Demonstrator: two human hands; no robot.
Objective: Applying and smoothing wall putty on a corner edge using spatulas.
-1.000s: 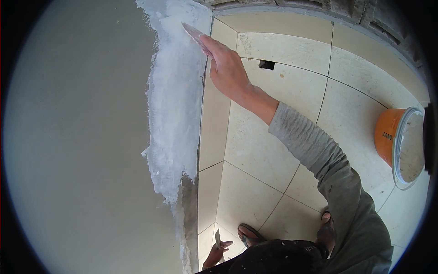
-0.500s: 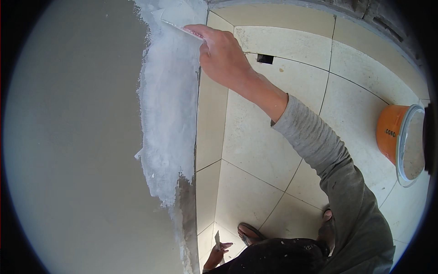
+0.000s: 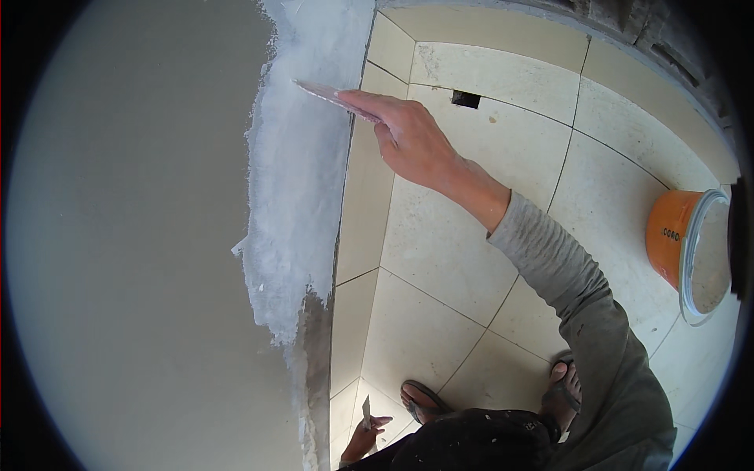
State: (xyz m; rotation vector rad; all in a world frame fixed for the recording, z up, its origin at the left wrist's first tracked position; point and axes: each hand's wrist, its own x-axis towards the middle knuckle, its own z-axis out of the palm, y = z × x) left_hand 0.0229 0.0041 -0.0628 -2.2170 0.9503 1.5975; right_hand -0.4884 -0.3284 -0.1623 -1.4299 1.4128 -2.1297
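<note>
My right hand [image 3: 412, 137] grips a flat plastering blade [image 3: 322, 93] against a band of white filler [image 3: 290, 188] on the grey wall [image 3: 141, 220], close beside the strip of cream tiles [image 3: 361, 196]. The blade lies slanted, its far end toward the left. My left hand [image 3: 367, 436], low by my dark clothing, is closed around a narrow scraper [image 3: 366, 410]. Below the white band a darker, rough strip [image 3: 314, 337] runs down along the tile edge.
An orange bucket [image 3: 667, 243] with pale material inside stands at the right on the cream tiled floor [image 3: 613, 196]. A small dark square opening [image 3: 466, 100] is in the tiles. Rough masonry [image 3: 620, 23] edges the top right. My sandalled feet [image 3: 420, 400] show at the bottom.
My right hand and blade first moved up and left with the blade turned flatter, then came down and rightward along the white band. My left hand stays low with the scraper.
</note>
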